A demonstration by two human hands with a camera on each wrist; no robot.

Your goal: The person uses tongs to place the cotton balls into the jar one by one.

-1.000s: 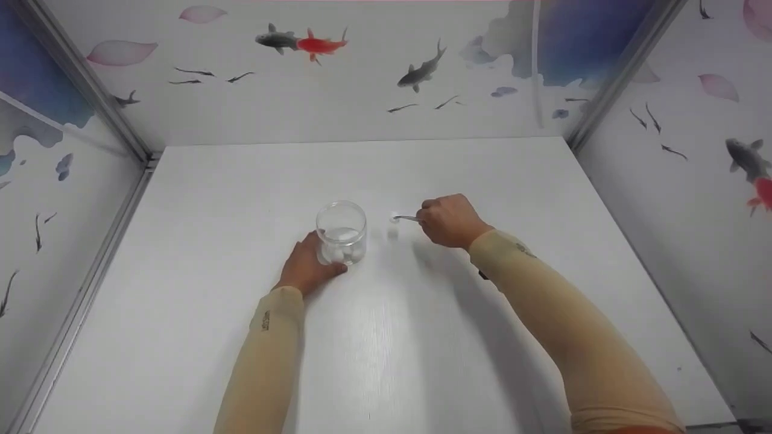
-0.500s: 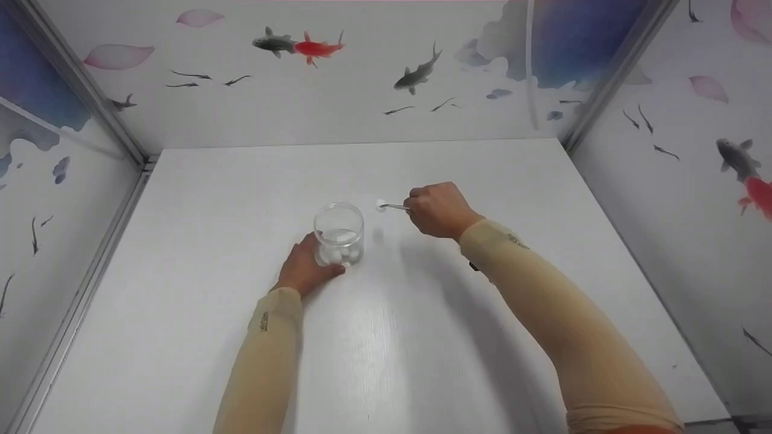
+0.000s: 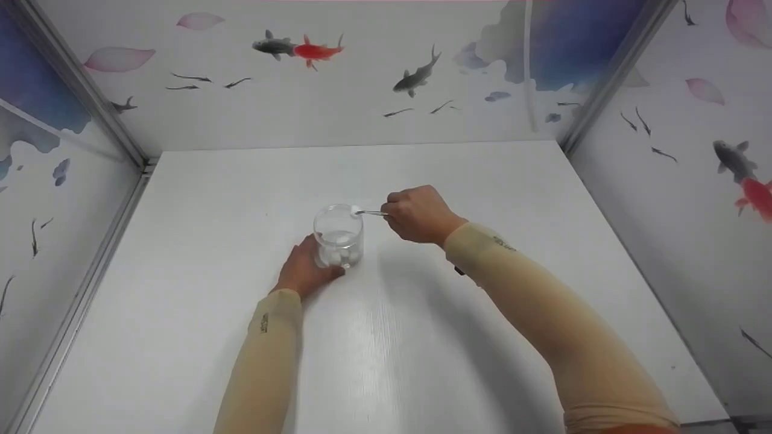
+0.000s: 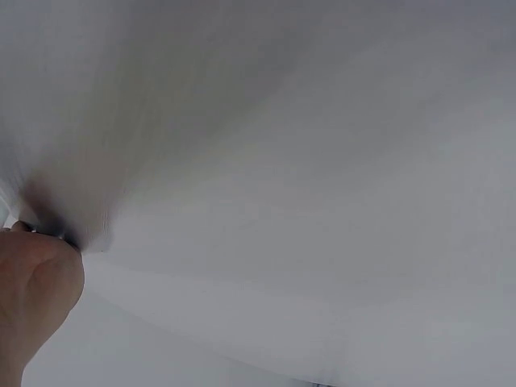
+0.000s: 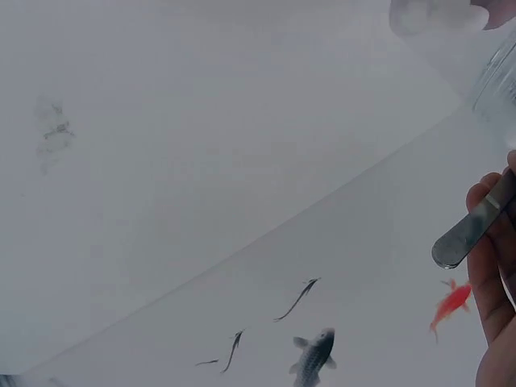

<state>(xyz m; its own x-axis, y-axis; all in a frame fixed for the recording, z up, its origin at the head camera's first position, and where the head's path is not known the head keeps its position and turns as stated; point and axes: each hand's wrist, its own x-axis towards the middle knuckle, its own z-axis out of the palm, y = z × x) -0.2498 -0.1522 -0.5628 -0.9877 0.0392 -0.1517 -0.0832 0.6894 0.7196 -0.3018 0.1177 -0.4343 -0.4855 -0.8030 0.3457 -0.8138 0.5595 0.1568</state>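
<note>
A clear round jar [image 3: 339, 243] stands on the white table with several white balls [image 3: 338, 258], which look like cotton balls, at its bottom. My left hand [image 3: 303, 269] holds the jar low on its left side, thumb along the front. From the right, my right hand [image 3: 419, 214] pinches metal tweezers [image 3: 373, 213]. One cotton ball [image 3: 355, 210] sits at their tips, over the right part of the jar's rim. The right wrist view shows the tweezers' flat rear end [image 5: 472, 234] between the fingers. Only part of the left hand [image 4: 39, 282] appears in the left wrist view.
The white table [image 3: 181, 241] is enclosed by a back panel [image 3: 362, 114] and side panels printed with fish and petals. Both forearms wear beige sleeves [image 3: 265, 355].
My right hand has moved left with the tweezers and cotton ball, from beside the jar to its rim. The left hand and jar stay in place.
</note>
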